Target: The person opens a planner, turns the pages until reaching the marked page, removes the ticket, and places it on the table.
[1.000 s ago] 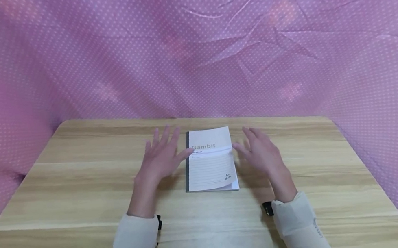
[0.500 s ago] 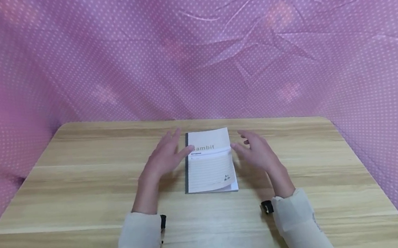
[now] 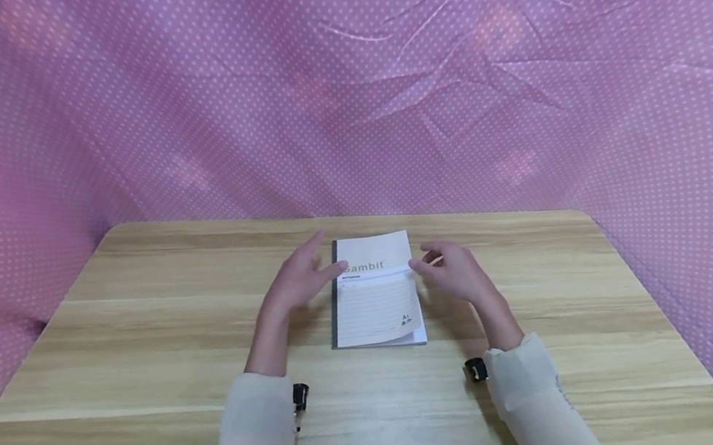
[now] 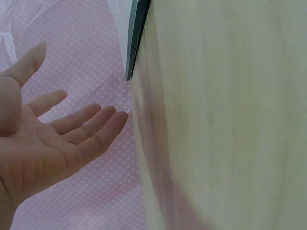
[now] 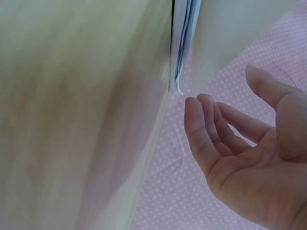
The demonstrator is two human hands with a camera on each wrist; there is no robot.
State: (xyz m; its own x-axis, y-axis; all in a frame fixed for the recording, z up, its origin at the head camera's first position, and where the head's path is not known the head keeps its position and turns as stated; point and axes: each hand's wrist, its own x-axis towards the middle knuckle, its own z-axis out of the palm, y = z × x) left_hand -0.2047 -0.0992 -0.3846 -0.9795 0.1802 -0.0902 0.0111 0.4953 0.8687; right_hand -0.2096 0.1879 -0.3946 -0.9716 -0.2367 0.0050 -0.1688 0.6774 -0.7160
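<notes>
Thin notebook (image 3: 375, 300) lies flat at frame centre on the table (image 3: 145, 335), left hand (image 3: 294, 285) and right hand (image 3: 458, 273) flanking it with loose fingers, holding nothing; probably light, floppy paper, best pinched along its curling right-hand page edge.

bare table (image 3: 145, 335) around notebook (image 3: 375, 301), curtain (image 3: 342, 92) behind

A makeshift recording booth is showing here rather than a lived-in room: pink dotted cloth (image 3: 513, 87) is hanging creased on all sides, walling in a plain wooden table (image 3: 114, 353), and small black cameras are sitting strapped at both wrists.
</notes>
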